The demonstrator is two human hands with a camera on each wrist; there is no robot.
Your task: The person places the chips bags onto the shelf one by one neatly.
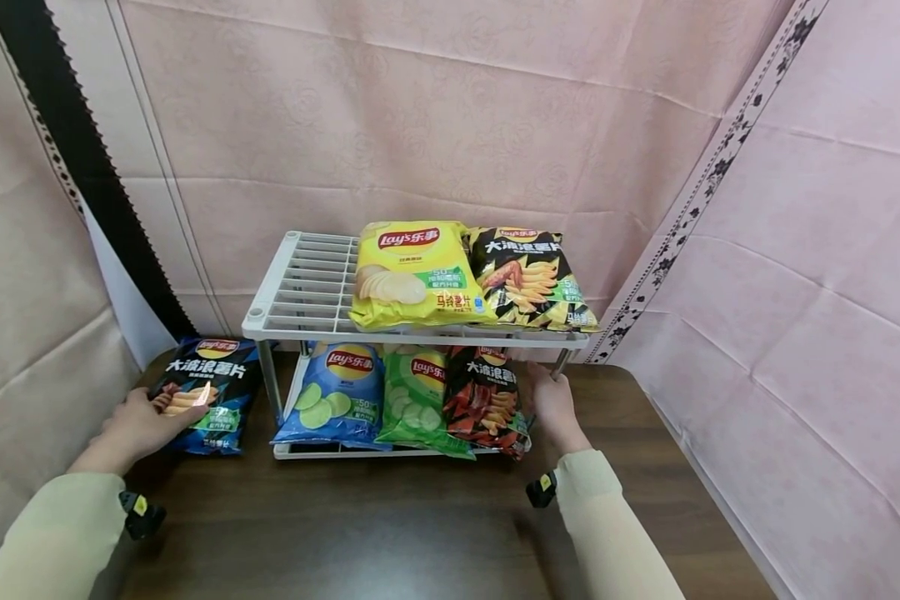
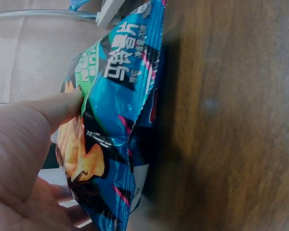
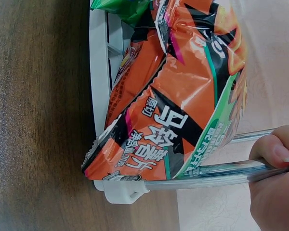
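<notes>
My left hand point(image 1: 137, 427) grips a blue-and-black chip bag point(image 2: 118, 106) at its left side, thumb on the front and fingers around the edge. The bag stands on the table left of a white two-tier rack point(image 1: 420, 337). At the rack's right end, my right hand point(image 1: 553, 408) holds a metal post point(image 3: 216, 177), with its thumb and a finger around it. Beside that hand, on the lower tier, leans a red-and-black chip bag point(image 3: 183, 106). A green chip bag point(image 1: 412, 396) and a blue lime chip bag point(image 1: 337, 400) stand left of it.
On the upper tier lie a yellow chip bag point(image 1: 416, 279) and a black-and-yellow chip bag point(image 1: 528, 279); bare slats point(image 1: 311, 283) show at its left. Pink cloth point(image 1: 420, 108) hangs behind and at both sides of the brown table point(image 1: 360, 525).
</notes>
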